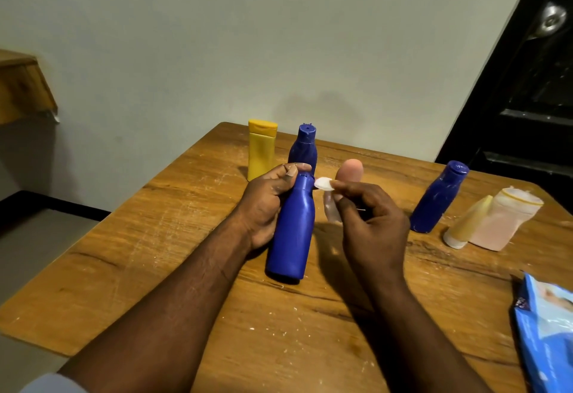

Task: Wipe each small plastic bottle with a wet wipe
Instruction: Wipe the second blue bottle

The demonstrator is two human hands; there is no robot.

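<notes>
- The person's left hand [268, 206] was curled round the upper part of the held blue bottle [293, 231], with the thumb up by its cap.
- That bottle stood tilted near the middle of the wooden table [155, 237]. Its cap leaned away from the person and its base was low over the boards; I could not tell whether it touched them.
- The right hand [372, 228] pinched a white wet wipe [323, 183] between thumb and fingertips, with the folded end right against the bottle's neck. The rest of the wipe hung pale below the fingers.
- Just behind the right hand a rounded pink thing [352, 170] showed; I could not make out what it was.
- At the far edge a yellow bottle [261, 152] and the back blue bottle [304, 147] stood upright, close beside each other.
- Off to the right stood the right blue bottle [438, 198], and beside it a cream tube [466, 225] and a pale pink bottle [504, 222] close together.
- A blue wipes packet [545, 330] lay at the near right edge of the table.
- A pale wall [217, 35] rose behind, with a dark door [527, 98] to its right.
</notes>
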